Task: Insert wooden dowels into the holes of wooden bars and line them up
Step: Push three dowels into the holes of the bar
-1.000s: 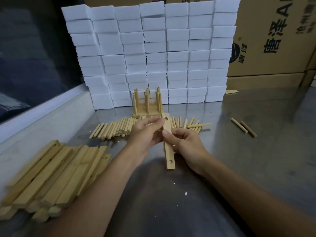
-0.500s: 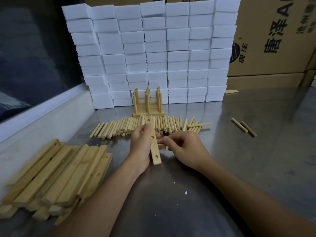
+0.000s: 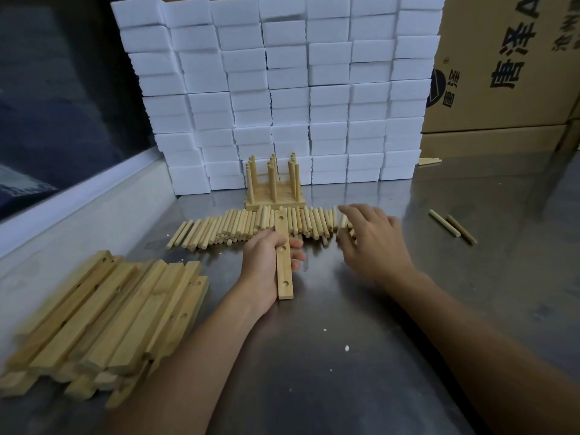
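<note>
So the wooden bar is sitting in the middle of the metal table, pointing away from the camera, and three holes are showing along its top face. The left hand is gripping it around the middle, fingers curling under and round its right side, and the near end is poking out past the palm. The far end is lying over the row of loose dowels, which are spreading left to right across the table just beyond the hands.

The right hand is hovering over the right end of that dowel row, palm down, fingers spread and relaxed, not holding anything as far as I can see. It's a bit blurry, so I can't tell whether the fingertips are actually touching the dowels.

Just past the row, a finished batch of bars with upright dowels is standing against a wall of stacked white foam blocks. Over at the near left, a big pile of bare bars is lying at an angle. At the far right, two stray dowels are lying side by side, well apart from the rest. Cardboard boxes with printed characters are filling the far right corner.
</note>
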`<state>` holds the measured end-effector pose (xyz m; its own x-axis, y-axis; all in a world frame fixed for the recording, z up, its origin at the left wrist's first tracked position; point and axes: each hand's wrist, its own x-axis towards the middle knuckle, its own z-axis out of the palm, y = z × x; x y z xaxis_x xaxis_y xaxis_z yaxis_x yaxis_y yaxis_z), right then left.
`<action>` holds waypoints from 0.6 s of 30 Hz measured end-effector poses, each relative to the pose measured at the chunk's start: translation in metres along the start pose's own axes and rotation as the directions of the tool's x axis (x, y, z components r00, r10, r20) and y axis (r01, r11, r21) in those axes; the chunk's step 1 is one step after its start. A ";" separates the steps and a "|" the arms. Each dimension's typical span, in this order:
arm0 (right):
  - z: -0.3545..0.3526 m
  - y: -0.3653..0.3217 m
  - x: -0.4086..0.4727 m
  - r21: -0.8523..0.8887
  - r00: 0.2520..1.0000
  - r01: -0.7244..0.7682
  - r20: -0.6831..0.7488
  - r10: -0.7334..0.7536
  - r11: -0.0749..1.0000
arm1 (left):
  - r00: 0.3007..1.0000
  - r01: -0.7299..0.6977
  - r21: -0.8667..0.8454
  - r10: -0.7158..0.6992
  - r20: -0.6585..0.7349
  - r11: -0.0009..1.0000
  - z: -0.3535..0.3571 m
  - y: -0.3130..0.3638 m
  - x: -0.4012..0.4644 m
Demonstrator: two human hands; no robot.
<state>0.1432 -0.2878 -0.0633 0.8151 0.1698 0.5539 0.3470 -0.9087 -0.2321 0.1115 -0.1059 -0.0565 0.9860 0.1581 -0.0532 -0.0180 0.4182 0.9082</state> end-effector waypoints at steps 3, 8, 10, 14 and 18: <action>0.007 0.007 0.003 -0.055 0.990 -0.082 0.114 0.088 0.995 | 1.000 -0.014 0.018 0.014 0.007 1.000 0.001 -0.001 -0.001; 0.012 0.015 0.011 -0.100 0.953 -0.183 0.226 0.201 0.978 | 0.999 -0.037 0.044 0.037 0.010 0.998 0.002 -0.002 -0.002; 0.012 0.015 0.012 -0.100 0.953 -0.194 0.216 0.211 0.976 | 0.999 -0.043 0.044 0.042 0.014 0.998 0.001 -0.002 -0.002; 0.013 0.015 0.012 -0.161 0.960 -0.208 0.157 0.233 0.965 | 0.999 -0.038 0.040 0.038 0.015 0.998 0.000 -0.002 -0.002; 0.011 0.018 0.012 -0.100 0.957 -0.272 0.080 0.280 0.957 | 0.999 -0.044 0.043 0.042 0.025 0.998 0.000 -0.002 -0.002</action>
<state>0.1642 -0.2978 -0.0693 0.9142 -0.0615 0.4006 0.0643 -0.9539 -0.2932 0.1092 -0.1074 -0.0585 0.9882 0.1533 -0.0042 -0.0538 0.3720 0.9267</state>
